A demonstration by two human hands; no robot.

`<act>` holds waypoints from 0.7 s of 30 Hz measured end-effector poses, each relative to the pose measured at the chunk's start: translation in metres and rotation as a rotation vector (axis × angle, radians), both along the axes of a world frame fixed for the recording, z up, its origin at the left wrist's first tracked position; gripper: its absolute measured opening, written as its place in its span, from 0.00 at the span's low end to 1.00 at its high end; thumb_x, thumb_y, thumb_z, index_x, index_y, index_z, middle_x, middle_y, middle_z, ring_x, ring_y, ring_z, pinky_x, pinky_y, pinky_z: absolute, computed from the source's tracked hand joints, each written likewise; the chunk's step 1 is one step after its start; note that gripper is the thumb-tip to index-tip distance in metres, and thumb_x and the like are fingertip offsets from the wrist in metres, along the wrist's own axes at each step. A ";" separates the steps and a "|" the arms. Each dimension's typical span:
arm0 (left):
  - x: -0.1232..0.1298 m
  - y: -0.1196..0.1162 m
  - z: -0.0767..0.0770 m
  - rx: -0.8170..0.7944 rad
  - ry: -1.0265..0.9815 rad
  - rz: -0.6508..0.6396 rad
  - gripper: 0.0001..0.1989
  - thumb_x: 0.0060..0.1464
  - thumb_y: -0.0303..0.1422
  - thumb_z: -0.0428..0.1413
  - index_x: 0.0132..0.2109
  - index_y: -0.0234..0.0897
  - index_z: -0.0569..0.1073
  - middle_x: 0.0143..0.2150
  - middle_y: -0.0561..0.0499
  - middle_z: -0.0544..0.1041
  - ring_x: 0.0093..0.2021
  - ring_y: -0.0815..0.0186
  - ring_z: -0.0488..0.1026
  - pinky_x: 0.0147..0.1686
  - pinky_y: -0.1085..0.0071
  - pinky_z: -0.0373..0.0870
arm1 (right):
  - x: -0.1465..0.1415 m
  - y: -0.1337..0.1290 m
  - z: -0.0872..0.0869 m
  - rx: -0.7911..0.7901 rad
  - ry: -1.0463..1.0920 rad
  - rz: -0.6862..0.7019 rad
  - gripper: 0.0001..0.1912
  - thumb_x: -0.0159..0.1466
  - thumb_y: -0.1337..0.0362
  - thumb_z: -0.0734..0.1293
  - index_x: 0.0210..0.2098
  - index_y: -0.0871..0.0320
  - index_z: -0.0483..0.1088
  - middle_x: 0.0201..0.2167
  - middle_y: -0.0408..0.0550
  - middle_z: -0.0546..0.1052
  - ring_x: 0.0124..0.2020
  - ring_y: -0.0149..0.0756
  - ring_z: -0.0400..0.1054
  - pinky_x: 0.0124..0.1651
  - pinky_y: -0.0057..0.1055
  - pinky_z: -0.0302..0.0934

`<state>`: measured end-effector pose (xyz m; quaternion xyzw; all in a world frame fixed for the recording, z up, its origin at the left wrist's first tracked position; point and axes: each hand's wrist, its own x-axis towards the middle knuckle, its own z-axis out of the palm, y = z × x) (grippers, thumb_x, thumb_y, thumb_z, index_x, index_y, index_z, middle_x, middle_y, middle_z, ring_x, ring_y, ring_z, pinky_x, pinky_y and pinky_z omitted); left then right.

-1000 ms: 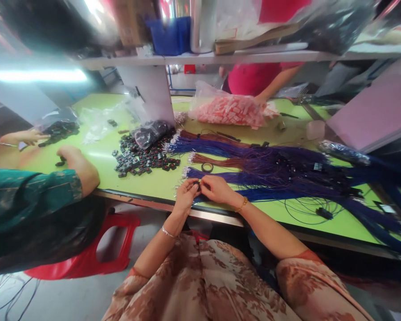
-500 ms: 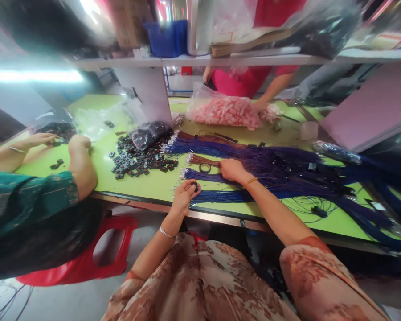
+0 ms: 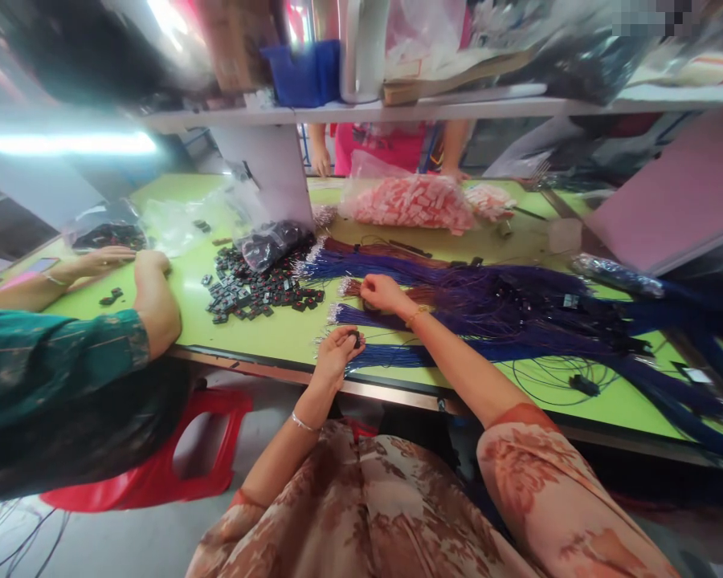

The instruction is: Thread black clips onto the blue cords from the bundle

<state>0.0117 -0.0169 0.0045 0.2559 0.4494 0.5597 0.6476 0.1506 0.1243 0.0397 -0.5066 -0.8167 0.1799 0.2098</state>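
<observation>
The part is small and black. The left hand pinches it; the right hand touches brown wires, its fingers together

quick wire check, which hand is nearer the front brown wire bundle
Right. The right hand is at the brown bundle, beside its silvery ends; the left hand is apart, nearer the table edge.

Bright overall; white tube light glares upper left, faint sheen on green worktop, top corners smeared, edges stretched.
</observation>
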 end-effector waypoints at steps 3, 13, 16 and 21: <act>0.000 0.000 -0.002 0.013 -0.003 0.001 0.16 0.43 0.31 0.64 0.40 0.33 0.73 0.34 0.48 0.77 0.36 0.68 0.75 0.47 0.62 0.71 | -0.016 0.000 0.003 0.000 0.077 0.060 0.08 0.58 0.66 0.61 0.27 0.61 0.71 0.24 0.44 0.73 0.24 0.29 0.59 0.29 0.26 0.48; -0.001 -0.001 -0.001 0.024 -0.038 0.000 0.14 0.45 0.30 0.63 0.40 0.33 0.72 0.33 0.49 0.76 0.36 0.67 0.75 0.47 0.61 0.71 | -0.001 -0.051 0.010 -0.129 0.438 0.211 0.08 0.56 0.63 0.62 0.28 0.61 0.69 0.20 0.38 0.66 0.22 0.25 0.53 0.26 0.23 0.48; -0.002 -0.001 0.001 0.024 -0.047 0.004 0.12 0.46 0.29 0.62 0.39 0.34 0.72 0.33 0.50 0.76 0.36 0.68 0.74 0.48 0.61 0.70 | 0.006 -0.074 0.009 -0.129 0.432 0.184 0.07 0.55 0.63 0.62 0.27 0.60 0.69 0.18 0.37 0.62 0.21 0.24 0.51 0.25 0.23 0.46; -0.004 -0.001 0.003 0.010 -0.062 0.019 0.10 0.46 0.27 0.61 0.38 0.34 0.72 0.34 0.50 0.75 0.36 0.68 0.74 0.49 0.60 0.70 | 0.012 -0.095 -0.001 -0.067 0.357 0.155 0.05 0.56 0.64 0.63 0.27 0.59 0.69 0.17 0.37 0.62 0.20 0.25 0.52 0.25 0.24 0.46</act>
